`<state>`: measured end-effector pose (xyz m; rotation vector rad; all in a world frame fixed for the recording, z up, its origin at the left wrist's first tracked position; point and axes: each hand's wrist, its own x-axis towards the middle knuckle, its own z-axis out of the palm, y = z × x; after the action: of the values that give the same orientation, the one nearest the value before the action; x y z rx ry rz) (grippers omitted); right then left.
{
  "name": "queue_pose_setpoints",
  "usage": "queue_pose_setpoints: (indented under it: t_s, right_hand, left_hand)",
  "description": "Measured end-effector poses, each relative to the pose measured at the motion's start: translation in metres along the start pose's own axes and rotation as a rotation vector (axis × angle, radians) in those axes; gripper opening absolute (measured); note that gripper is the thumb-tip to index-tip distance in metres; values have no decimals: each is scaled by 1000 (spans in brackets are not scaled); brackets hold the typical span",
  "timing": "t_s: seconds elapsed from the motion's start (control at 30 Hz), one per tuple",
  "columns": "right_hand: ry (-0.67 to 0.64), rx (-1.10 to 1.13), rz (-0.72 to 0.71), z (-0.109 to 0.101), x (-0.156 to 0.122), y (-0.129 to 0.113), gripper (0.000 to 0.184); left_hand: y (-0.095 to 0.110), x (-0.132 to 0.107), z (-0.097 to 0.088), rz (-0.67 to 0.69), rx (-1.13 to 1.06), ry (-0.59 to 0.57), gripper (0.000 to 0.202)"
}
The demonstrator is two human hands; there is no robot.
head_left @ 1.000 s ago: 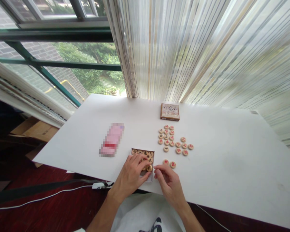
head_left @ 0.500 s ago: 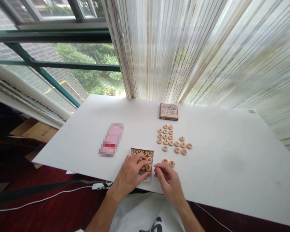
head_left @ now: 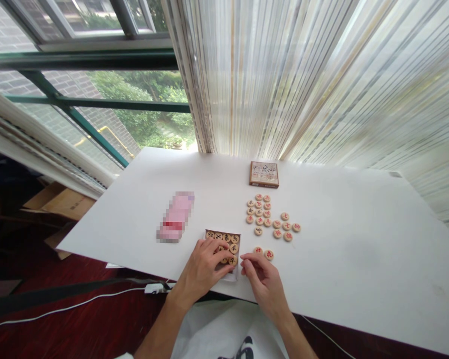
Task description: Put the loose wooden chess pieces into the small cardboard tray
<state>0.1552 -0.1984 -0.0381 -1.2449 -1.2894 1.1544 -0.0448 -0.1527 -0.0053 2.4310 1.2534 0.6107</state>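
White table (head_left: 359, 224) bears an open box (head_left: 231, 276); left hand (head_left: 205, 264), thumb and fingers apart, seems to arrange pieces (head_left: 234, 248) inside (right hand (head_left: 265, 280) beside, fingertips slightly parted); next move calls for a light pinch

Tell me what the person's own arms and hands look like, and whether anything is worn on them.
The left hand and right hand are bare: no gloves, watch or bracelet in view. Both forearms are uncovered. A sliver of pale fabric, perhaps a sleeve, shows at bottom left. The white top has a dark print.
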Motion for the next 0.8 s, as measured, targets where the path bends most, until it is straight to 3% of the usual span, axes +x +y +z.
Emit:
queue_pose_setpoints:
  t_s: [0.27, 0.5, 0.63, 0.8]
  right_hand:
    - [-3, -58, -53, 1, 1, -5, 20]
    - [-55, -251, -185, 6, 1, -9, 16]
    - [-131, -402, -205, 11, 6, -16, 13]
    - [-185, -652, -216, 15, 16, -22, 16]
  left_hand:
    - [-1, -1, -4, -3, -19, 20, 22]
    - [-18, -10, -13, -19, -41, 139, 37]
    - [-33, -15, -6, -119, -111, 223, 40]
    - [-42, -19, 3, -208, -213, 216, 39]
